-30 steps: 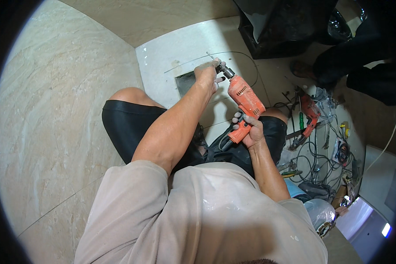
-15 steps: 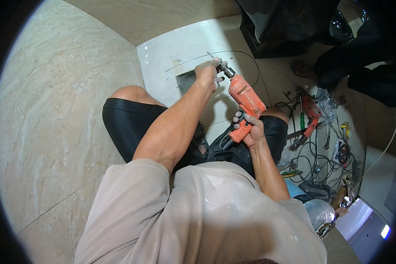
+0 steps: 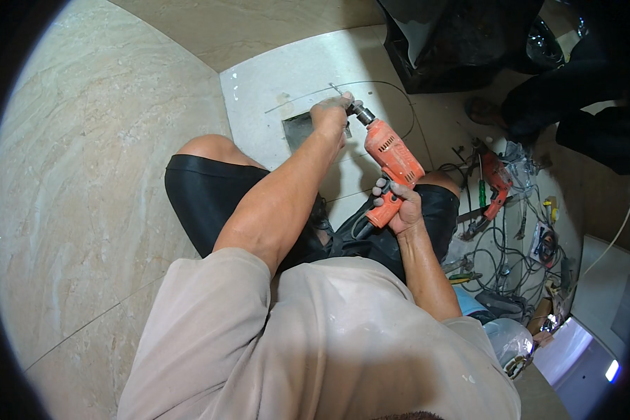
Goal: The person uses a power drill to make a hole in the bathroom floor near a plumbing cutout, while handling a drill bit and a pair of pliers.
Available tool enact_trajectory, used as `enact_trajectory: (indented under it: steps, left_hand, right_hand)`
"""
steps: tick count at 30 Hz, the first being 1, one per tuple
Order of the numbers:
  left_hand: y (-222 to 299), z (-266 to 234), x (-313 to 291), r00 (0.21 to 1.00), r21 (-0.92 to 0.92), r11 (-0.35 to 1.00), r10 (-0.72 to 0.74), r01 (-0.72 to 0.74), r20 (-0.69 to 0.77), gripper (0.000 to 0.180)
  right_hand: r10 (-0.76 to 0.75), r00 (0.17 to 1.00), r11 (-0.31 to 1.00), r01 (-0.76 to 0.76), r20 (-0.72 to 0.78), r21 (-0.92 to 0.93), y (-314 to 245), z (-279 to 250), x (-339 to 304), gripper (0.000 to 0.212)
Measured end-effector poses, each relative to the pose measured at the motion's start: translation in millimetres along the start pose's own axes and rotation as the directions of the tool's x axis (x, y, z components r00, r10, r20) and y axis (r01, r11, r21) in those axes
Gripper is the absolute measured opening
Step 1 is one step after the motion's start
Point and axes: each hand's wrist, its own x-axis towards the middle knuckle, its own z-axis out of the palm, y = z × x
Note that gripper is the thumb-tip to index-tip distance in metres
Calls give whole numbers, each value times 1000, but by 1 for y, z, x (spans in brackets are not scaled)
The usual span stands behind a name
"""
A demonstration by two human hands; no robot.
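An orange power drill (image 3: 395, 152) lies slanted above my lap, its dark metal chuck (image 3: 363, 115) pointing up and to the left. My right hand (image 3: 404, 210) is wrapped round the drill's handle, fingers near the trigger. At the front end, my left hand (image 3: 331, 112) is closed round the chuck's nose, where the bit sits. Past its fingers sticks out the thin drill bit (image 3: 335, 88). Part of the bit and the left fingertips are hidden. Beneath the left wrist, a dark square opening (image 3: 297, 130) is cut in the pale floor panel (image 3: 248, 98).
A thin wire (image 3: 397, 89) curves over the floor ahead. To the right lie a second orange drill (image 3: 498, 185), tangled cables (image 3: 500, 255) and clear plastic bags (image 3: 507, 336). A large black container (image 3: 455, 52) and another person's legs (image 3: 560, 105) are at the far right.
The lower fingers of my left hand have curled in from beside the chuck. The drill and my right hand have hardly moved.
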Motion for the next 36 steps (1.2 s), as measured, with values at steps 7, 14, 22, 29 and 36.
enact_trajectory:
  steps: [7,14,22,29,36]
  left_hand:
    - [1,-3,0,999,-12,999,41,-41,-8,20]
    - [5,-2,-2,999,115,993,42,-39,-25,18]
    - [5,-3,-3,998,91,994,65,-65,-1,19]
    - [-4,2,-15,992,201,977,-85,65,93,28]
    - [-16,5,-31,841,231,861,-499,453,211,65]
  right_hand:
    - [-11,1000,1000,11,0,3,1,-2,2,43]
    - [-6,999,1000,5,43,23,2,-1,3,49]
    - [-13,996,998,6,87,70,4,-3,5,53]
    - [-86,996,995,86,8,42,7,7,0,47]
    - [-247,951,752,69,-184,-655,15,34,-10,45]
